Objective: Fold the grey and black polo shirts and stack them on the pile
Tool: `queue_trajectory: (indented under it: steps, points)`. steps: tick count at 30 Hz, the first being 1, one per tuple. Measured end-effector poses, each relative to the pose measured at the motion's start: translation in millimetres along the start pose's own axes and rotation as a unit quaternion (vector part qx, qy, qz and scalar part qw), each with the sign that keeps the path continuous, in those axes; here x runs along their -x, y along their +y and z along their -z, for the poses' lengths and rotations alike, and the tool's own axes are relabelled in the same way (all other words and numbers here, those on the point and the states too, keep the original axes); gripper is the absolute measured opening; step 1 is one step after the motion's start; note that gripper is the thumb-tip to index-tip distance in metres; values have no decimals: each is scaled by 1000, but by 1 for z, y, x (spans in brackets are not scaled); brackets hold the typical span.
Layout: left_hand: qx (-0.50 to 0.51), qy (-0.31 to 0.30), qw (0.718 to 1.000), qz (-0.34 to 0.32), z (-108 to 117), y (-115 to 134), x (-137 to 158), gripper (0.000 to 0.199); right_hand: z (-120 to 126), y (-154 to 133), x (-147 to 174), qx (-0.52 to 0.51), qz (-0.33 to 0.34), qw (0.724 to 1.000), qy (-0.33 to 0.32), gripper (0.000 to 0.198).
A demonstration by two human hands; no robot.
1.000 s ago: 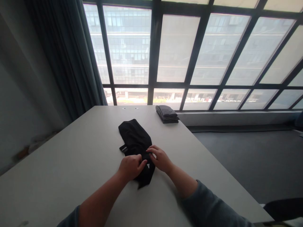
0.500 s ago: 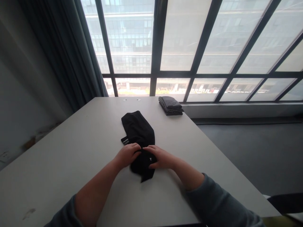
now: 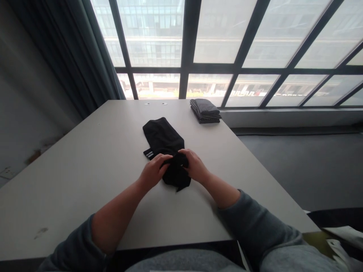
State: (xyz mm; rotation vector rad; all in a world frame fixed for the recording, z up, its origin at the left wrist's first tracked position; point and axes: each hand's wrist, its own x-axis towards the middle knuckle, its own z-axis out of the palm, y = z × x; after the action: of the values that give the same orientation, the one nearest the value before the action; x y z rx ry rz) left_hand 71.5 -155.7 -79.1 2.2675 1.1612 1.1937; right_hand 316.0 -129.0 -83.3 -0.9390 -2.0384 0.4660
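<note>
A black garment [image 3: 163, 135] lies on the white table in front of me, partly folded, its near end bunched up. A cuff-like strip with pale stripes [image 3: 149, 153] sticks out on its left side. My left hand [image 3: 154, 170] pinches the cloth at the middle with thumb and fingers. Opposite it, my right hand [image 3: 195, 165] grips a raised fold of the same cloth. The two hands are close together, and a pointed corner of fabric hangs toward me below them. What kind of garment it is, I cannot tell.
A stack of folded dark cloths [image 3: 205, 110], some striped, sits at the table's far right corner. The white table [image 3: 113, 151] reaches toward the large window [image 3: 215, 34]. A dark curtain [image 3: 70, 56] hangs at the left. Cloth items [image 3: 337, 241] lie at the lower right.
Both hands have closed on the middle of the black garment and lifted a fold of it. The camera view has tilted downward, so the table appears higher.
</note>
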Motion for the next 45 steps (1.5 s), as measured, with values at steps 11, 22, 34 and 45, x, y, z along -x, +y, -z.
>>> queue_trajectory:
  steps: [11,22,34,45]
  points:
    - [-76,209,973,-53,12,-5,-3,24,0,1,1,-148,-128,976,-99,76]
    - [-212,-110,971,22,11,10,-5,44,12,-22,0,-133,-155,977,59,53]
    - [61,94,981,158,16,-9,-10,38,18,11,-9,-541,-265,798,3,70]
    - [382,29,912,148,15,-22,-11,57,18,33,-7,-458,-198,861,95,38]
